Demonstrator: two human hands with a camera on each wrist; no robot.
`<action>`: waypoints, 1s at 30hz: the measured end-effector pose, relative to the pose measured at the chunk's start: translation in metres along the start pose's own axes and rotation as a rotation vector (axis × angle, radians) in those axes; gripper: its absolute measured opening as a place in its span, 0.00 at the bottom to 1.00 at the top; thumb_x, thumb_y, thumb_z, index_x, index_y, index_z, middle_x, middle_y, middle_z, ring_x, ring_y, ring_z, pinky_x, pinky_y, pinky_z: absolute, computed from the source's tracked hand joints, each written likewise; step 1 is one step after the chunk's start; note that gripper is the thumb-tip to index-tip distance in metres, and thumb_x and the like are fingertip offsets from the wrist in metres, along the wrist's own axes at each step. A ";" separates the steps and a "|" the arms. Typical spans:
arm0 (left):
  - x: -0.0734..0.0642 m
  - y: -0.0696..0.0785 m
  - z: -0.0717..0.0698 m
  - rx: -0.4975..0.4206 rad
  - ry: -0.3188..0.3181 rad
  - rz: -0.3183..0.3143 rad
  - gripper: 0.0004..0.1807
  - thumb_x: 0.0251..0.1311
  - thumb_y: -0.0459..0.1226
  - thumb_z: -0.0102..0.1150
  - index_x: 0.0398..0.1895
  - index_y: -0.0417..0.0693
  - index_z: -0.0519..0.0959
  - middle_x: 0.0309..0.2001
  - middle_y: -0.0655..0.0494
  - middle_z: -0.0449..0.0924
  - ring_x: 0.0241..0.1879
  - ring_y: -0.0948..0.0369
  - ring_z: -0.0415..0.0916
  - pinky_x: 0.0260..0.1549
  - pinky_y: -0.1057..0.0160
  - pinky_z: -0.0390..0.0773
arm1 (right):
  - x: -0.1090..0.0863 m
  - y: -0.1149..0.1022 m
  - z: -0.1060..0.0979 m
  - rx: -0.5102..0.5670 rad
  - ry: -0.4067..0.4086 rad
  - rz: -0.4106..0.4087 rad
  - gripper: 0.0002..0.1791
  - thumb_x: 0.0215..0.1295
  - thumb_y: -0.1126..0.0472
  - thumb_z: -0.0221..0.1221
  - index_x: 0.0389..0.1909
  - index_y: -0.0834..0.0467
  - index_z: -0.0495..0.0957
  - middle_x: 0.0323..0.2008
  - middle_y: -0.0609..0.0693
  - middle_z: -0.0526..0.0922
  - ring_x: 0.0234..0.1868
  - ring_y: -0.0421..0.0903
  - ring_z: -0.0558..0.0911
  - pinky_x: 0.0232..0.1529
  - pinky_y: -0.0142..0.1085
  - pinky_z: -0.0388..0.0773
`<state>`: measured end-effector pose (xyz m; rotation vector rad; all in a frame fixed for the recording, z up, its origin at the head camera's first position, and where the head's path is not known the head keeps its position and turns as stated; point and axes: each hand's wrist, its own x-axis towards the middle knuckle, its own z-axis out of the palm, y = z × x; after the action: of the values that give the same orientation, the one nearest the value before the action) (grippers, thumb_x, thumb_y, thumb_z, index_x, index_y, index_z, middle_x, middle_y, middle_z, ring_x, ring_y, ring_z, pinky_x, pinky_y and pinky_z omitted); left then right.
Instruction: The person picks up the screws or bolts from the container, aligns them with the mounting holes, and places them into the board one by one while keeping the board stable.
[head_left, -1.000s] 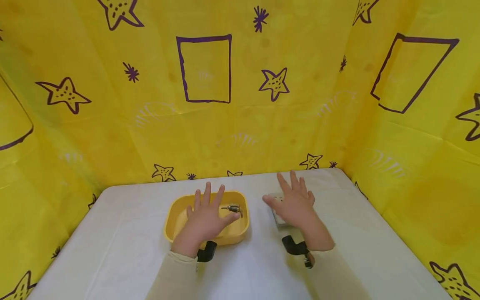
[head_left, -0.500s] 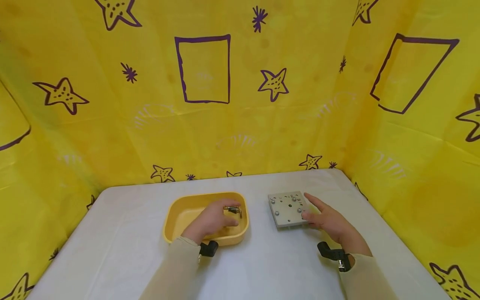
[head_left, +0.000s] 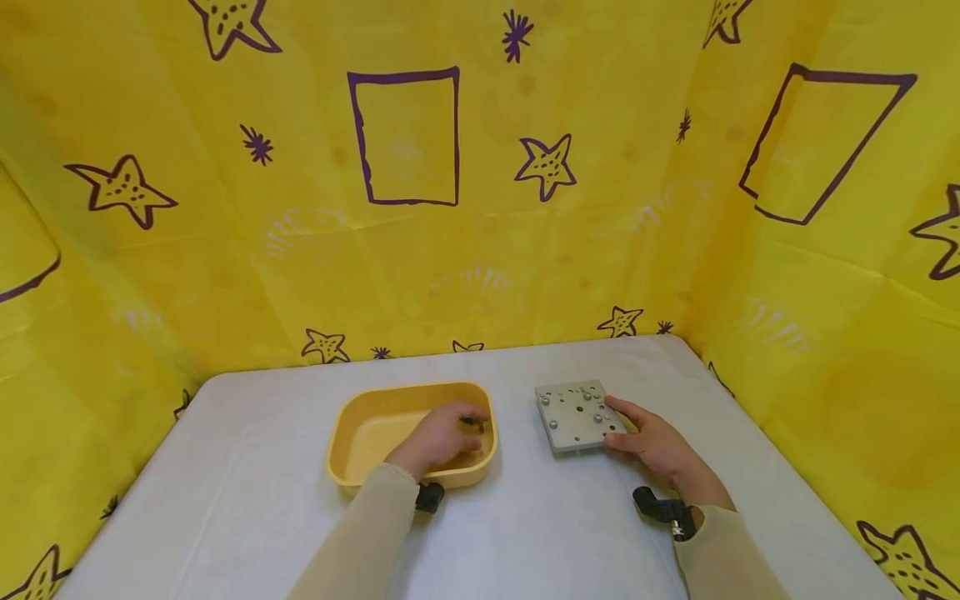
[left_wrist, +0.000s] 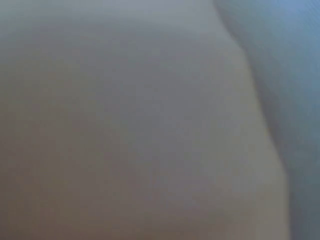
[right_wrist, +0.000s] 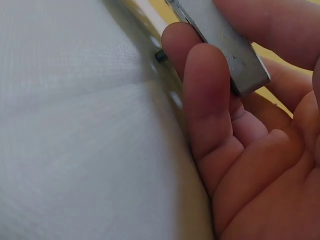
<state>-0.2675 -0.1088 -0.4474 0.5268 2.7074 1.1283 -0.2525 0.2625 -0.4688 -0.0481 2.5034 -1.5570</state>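
A grey square metal plate (head_left: pixel 570 429), with holes and several screws in its top, is on the right side of the table. My right hand (head_left: pixel 660 446) grips its right edge. In the right wrist view the fingers lie under the plate (right_wrist: pixel 225 45) and the thumb on top, with a threaded screw end (right_wrist: pixel 160 56) sticking out below. My left hand (head_left: pixel 438 437) reaches into the yellow tray (head_left: pixel 352 477), fingers curled at small dark and metal pieces (head_left: pixel 472 420) by its right wall. Whether it pinches them is hidden. The left wrist view is only a blur.
A white cloth (head_left: pixel 517 533) covers the table. Yellow curtains (head_left: pixel 480 250) with starfish drawings stand behind it and along both sides. Black wrist mounts (head_left: pixel 663 506) sit below the hands.
My left hand, earlier spread over the tray, has curled its fingers down to the metal pieces. The right hand moved from above the plate to its right edge and took hold.
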 end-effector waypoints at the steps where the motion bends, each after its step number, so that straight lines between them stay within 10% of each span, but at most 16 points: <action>1: 0.001 0.000 0.001 0.011 0.000 -0.001 0.20 0.56 0.32 0.70 0.53 0.50 0.83 0.53 0.56 0.80 0.54 0.53 0.73 0.59 0.49 0.68 | 0.000 0.001 0.000 0.001 0.004 0.000 0.48 0.54 0.46 0.73 0.75 0.47 0.63 0.75 0.61 0.56 0.70 0.62 0.56 0.68 0.64 0.40; 12: 0.003 0.004 0.003 0.373 0.029 0.166 0.19 0.52 0.27 0.62 0.50 0.43 0.84 0.51 0.51 0.80 0.54 0.52 0.75 0.57 0.53 0.71 | 0.003 0.008 0.001 0.092 -0.012 0.007 0.49 0.53 0.49 0.74 0.76 0.48 0.62 0.76 0.59 0.54 0.68 0.59 0.58 0.68 0.62 0.41; 30: 0.001 0.005 0.003 0.384 0.026 0.121 0.16 0.56 0.28 0.62 0.49 0.46 0.85 0.46 0.54 0.77 0.45 0.55 0.75 0.53 0.54 0.74 | 0.002 0.007 0.001 0.073 -0.002 -0.011 0.46 0.55 0.49 0.72 0.75 0.48 0.63 0.76 0.60 0.54 0.67 0.59 0.59 0.69 0.62 0.44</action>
<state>-0.2660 -0.1027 -0.4459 0.7407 2.9619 0.6368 -0.2541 0.2641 -0.4759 -0.0535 2.4466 -1.6497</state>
